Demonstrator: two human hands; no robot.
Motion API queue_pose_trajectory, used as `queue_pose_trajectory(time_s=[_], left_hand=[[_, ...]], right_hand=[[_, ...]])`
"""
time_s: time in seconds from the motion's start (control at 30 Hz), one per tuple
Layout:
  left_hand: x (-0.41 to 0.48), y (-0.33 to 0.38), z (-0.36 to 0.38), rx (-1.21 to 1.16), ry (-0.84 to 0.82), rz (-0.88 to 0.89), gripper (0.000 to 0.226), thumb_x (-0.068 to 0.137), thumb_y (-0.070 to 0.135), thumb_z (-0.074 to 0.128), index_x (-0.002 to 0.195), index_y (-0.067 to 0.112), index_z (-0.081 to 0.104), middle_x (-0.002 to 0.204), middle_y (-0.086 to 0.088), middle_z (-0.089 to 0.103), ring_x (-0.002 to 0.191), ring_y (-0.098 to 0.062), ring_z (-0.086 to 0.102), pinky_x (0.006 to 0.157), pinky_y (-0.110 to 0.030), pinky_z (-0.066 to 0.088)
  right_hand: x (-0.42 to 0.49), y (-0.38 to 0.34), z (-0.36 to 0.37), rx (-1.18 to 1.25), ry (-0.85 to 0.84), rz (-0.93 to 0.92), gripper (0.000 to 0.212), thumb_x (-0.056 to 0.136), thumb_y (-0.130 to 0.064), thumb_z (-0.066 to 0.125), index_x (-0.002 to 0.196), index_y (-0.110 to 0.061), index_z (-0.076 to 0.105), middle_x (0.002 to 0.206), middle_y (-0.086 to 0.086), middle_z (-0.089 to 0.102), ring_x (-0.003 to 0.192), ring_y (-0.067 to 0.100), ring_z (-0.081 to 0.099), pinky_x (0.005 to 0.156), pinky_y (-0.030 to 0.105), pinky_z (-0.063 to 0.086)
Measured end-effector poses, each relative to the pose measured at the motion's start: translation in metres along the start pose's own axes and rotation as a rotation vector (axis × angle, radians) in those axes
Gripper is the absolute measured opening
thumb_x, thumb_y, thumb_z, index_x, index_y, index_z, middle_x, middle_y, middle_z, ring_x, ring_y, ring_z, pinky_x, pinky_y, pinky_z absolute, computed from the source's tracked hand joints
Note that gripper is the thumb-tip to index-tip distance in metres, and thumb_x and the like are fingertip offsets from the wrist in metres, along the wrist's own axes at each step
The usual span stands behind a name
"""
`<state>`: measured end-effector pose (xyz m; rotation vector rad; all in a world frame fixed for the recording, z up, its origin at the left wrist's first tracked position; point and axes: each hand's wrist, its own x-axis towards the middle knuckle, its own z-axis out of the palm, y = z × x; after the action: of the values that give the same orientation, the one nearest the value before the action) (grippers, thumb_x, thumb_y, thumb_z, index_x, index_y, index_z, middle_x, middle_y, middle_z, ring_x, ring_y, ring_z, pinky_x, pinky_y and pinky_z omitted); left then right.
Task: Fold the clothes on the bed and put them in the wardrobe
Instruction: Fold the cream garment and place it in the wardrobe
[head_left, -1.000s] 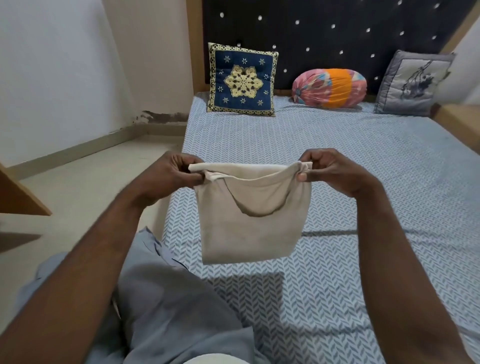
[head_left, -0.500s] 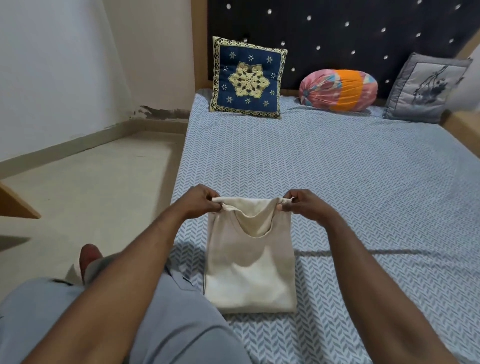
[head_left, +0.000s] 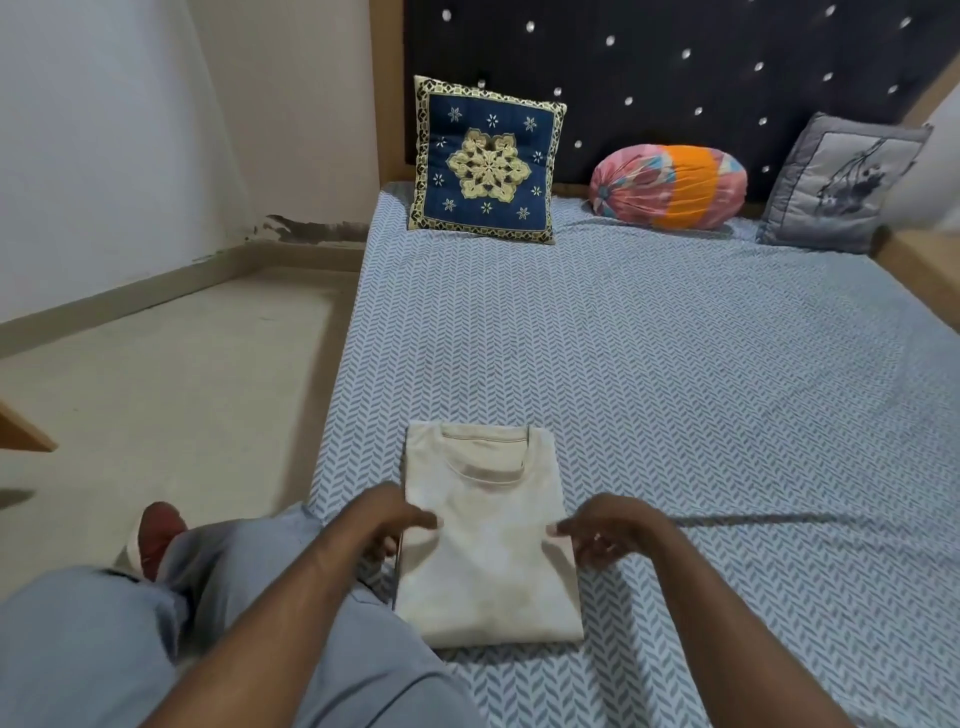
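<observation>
A cream T-shirt (head_left: 488, 566) lies folded into a neat rectangle on the bed (head_left: 675, 374), neckline facing away from me, near the bed's left edge. My left hand (head_left: 387, 525) hovers at the shirt's left edge with fingers loosely spread, its fingertips over the cloth. At the shirt's right edge my right hand (head_left: 608, 530) is held the same way, fingers relaxed and gripping nothing. Both hands are slightly blurred. No wardrobe is in view.
A blue embroidered cushion (head_left: 485, 161), a pink and orange bolster (head_left: 670, 187) and a grey cushion (head_left: 836, 187) lean against the dark headboard. Bare floor (head_left: 171, 395) runs along the bed's left side. My knee in grey trousers (head_left: 218, 623) rests at the bed's edge.
The shirt, held up by its top corners before, has been lowered flat onto the bed. Both hands have let go and drawn back toward me along its sides.
</observation>
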<state>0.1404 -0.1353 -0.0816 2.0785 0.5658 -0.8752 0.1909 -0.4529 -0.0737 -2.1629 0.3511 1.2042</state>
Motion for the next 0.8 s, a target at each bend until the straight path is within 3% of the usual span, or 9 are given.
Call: queue_pose_trajectory(time_s=[0.1, 0.2, 0.27, 0.33, 0.4, 0.47, 0.57, 0.67, 0.8], left_hand=[[-0.036, -0.004, 0.019, 0.178, -0.089, -0.033, 0.049, 0.062, 0.039, 0.089, 0.085, 0.008, 0.059, 0.07, -0.014, 0.067, 0.063, -0.029, 0.068, 0.059, -0.036, 0.059], [-0.051, -0.01, 0.036, 0.483, -0.088, -0.021, 0.041, 0.066, 0.041, 0.085, 0.08, 0.013, 0.059, 0.069, -0.002, 0.065, 0.066, -0.021, 0.065, 0.07, -0.029, 0.055], [-0.053, -0.016, 0.042, 0.569, -0.081, -0.028, 0.04, 0.069, 0.044, 0.082, 0.087, 0.014, 0.062, 0.077, -0.001, 0.066, 0.07, -0.018, 0.064, 0.072, -0.027, 0.052], [-0.05, -0.02, 0.038, 0.521, -0.072, -0.069, 0.036, 0.07, 0.044, 0.081, 0.082, 0.014, 0.064, 0.077, -0.001, 0.069, 0.069, -0.017, 0.068, 0.073, -0.027, 0.056], [-0.042, -0.017, 0.025, 0.426, 0.035, -0.082, 0.033, 0.071, 0.043, 0.079, 0.078, 0.016, 0.063, 0.072, -0.001, 0.071, 0.065, -0.016, 0.071, 0.069, -0.029, 0.059], [-0.026, -0.009, 0.01, 0.37, 0.239, -0.021, 0.035, 0.069, 0.045, 0.075, 0.087, 0.017, 0.064, 0.083, -0.001, 0.073, 0.074, -0.018, 0.072, 0.072, -0.029, 0.058], [0.004, 0.008, -0.007, 0.173, 0.466, 0.046, 0.036, 0.071, 0.039, 0.067, 0.097, 0.013, 0.068, 0.101, -0.01, 0.071, 0.095, -0.028, 0.067, 0.082, -0.034, 0.055], [0.026, 0.024, -0.02, 0.037, 0.57, 0.1, 0.027, 0.083, 0.026, 0.055, 0.099, 0.011, 0.07, 0.105, -0.014, 0.07, 0.102, -0.033, 0.065, 0.086, -0.035, 0.054], [0.045, 0.036, -0.029, -0.08, 0.557, 0.139, 0.024, 0.081, 0.026, 0.07, 0.1, 0.013, 0.071, 0.105, -0.011, 0.071, 0.103, -0.029, 0.066, 0.086, -0.031, 0.052]], right_hand=[[-0.016, 0.018, 0.023, -0.148, -0.088, 0.032, 0.063, 0.068, -0.045, 0.086, 0.102, 0.006, 0.069, 0.078, 0.014, 0.074, 0.066, 0.021, 0.07, 0.065, 0.033, 0.059], [-0.02, 0.03, 0.042, -0.226, -0.095, -0.016, 0.049, 0.077, -0.034, 0.082, 0.11, -0.001, 0.068, 0.065, 0.005, 0.072, 0.062, 0.016, 0.069, 0.076, 0.037, 0.061], [-0.022, 0.03, 0.045, -0.233, -0.084, -0.02, 0.043, 0.081, -0.031, 0.079, 0.112, -0.003, 0.067, 0.062, 0.003, 0.071, 0.06, 0.015, 0.069, 0.074, 0.035, 0.061], [-0.021, 0.022, 0.039, -0.234, -0.039, -0.007, 0.042, 0.081, -0.034, 0.079, 0.106, -0.001, 0.068, 0.065, 0.006, 0.07, 0.058, 0.016, 0.067, 0.063, 0.03, 0.058], [-0.015, 0.012, 0.028, -0.201, 0.112, -0.053, 0.035, 0.081, -0.037, 0.079, 0.087, -0.004, 0.069, 0.066, 0.009, 0.068, 0.055, 0.018, 0.064, 0.056, 0.029, 0.054], [-0.001, 0.002, 0.017, -0.159, 0.356, -0.156, 0.029, 0.081, -0.038, 0.077, 0.076, -0.012, 0.064, 0.073, 0.007, 0.07, 0.065, 0.02, 0.067, 0.065, 0.033, 0.056], [0.024, -0.017, 0.009, -0.052, 0.608, -0.229, 0.018, 0.082, -0.037, 0.072, 0.085, -0.022, 0.064, 0.091, 0.003, 0.071, 0.09, 0.022, 0.067, 0.076, 0.032, 0.052], [0.048, -0.039, 0.005, 0.051, 0.649, -0.234, 0.02, 0.085, -0.034, 0.069, 0.098, -0.02, 0.067, 0.101, 0.004, 0.069, 0.1, 0.024, 0.063, 0.076, 0.029, 0.043], [0.069, -0.058, 0.001, 0.134, 0.668, -0.213, 0.015, 0.085, -0.032, 0.065, 0.094, -0.02, 0.067, 0.092, 0.003, 0.069, 0.089, 0.022, 0.064, 0.078, 0.031, 0.049]])
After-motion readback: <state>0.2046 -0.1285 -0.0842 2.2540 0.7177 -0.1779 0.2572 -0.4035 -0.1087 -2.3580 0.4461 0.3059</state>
